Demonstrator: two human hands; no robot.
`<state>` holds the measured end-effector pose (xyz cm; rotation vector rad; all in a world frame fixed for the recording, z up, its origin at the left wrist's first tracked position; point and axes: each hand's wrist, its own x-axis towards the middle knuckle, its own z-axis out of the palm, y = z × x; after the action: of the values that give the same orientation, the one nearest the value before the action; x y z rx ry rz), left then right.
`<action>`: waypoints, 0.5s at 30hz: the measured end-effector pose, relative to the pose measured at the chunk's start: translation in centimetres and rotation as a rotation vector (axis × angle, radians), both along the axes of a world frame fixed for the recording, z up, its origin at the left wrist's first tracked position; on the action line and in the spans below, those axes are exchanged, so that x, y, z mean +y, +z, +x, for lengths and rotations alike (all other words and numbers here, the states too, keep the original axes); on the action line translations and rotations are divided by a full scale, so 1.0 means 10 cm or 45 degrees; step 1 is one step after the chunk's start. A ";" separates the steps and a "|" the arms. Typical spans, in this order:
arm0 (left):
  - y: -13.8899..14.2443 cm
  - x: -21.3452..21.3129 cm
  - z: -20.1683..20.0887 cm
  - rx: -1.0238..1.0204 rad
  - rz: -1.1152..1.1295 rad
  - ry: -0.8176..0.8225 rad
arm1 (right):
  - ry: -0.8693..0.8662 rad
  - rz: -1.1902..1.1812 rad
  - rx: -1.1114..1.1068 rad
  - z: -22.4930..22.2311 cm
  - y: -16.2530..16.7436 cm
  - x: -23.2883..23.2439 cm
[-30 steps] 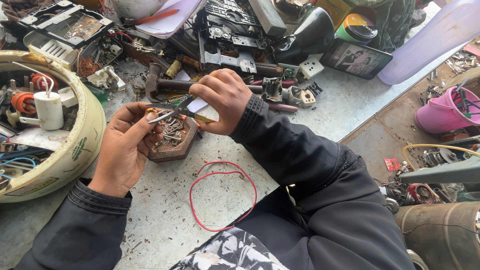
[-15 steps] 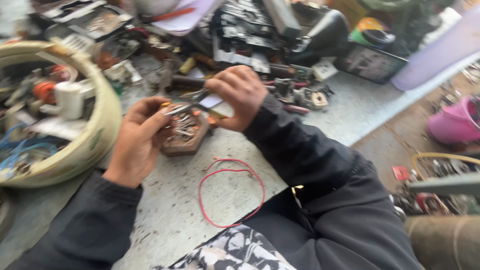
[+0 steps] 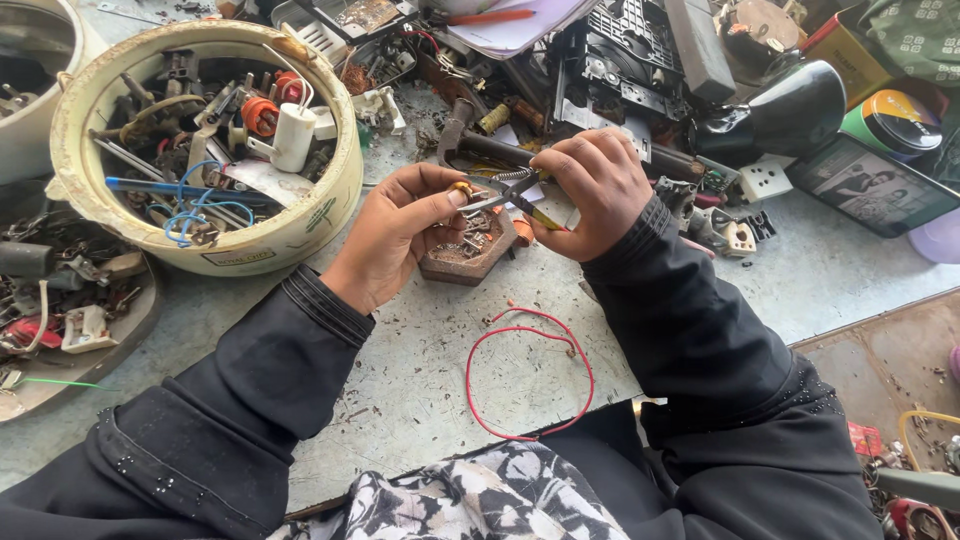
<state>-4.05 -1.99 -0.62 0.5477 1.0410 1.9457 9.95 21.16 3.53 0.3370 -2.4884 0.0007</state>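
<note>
In the head view the left hand (image 3: 395, 235) pinches a small yellowish part (image 3: 461, 188) between thumb and fingertips, just above a hexagonal brown tray (image 3: 462, 258) of screws and bits, while the right hand (image 3: 590, 190) is closed around a pair of pliers (image 3: 505, 192) whose tips meet that part. The part is tiny and held over clutter, so a slip of the tips could, I judge, flick it into the tray or nip the left thumb (the grip point itself is too small to read clearly). A loop of red wire (image 3: 528, 375) lies on the table (image 3: 420, 370) near the sleeves, where a forearm could snag it.
</note>
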 end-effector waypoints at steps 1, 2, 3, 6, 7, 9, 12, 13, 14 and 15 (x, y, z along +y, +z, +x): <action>0.00 0.00 0.00 -0.002 0.013 -0.020 | 0.006 0.001 0.002 0.00 0.00 0.00; -0.01 0.00 -0.01 -0.003 0.027 -0.040 | 0.013 0.001 -0.002 0.00 0.00 0.00; -0.01 0.00 -0.01 0.000 0.026 -0.045 | 0.020 0.001 -0.006 0.00 0.00 0.00; -0.03 0.01 -0.01 0.016 0.018 -0.054 | 0.040 0.000 -0.002 0.00 0.00 0.00; -0.04 0.01 -0.01 0.024 0.012 -0.054 | 0.047 -0.001 0.004 0.00 0.00 0.00; -0.04 0.01 -0.01 0.032 0.004 -0.054 | 0.046 -0.005 -0.003 0.01 0.00 -0.01; -0.04 0.01 -0.01 0.036 -0.006 -0.052 | 0.039 -0.009 -0.004 0.01 0.00 -0.01; -0.04 0.02 -0.01 0.039 -0.012 -0.047 | 0.036 -0.010 -0.002 0.01 0.00 -0.02; -0.04 0.02 -0.01 0.043 -0.019 -0.042 | 0.036 -0.006 -0.001 0.01 0.00 -0.02; -0.04 0.02 0.00 0.042 -0.018 -0.041 | 0.035 -0.001 0.000 0.01 0.00 -0.02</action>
<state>-4.10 -1.81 -1.03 0.5873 1.0594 1.9054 10.09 20.94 3.52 0.3714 -2.4838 0.0130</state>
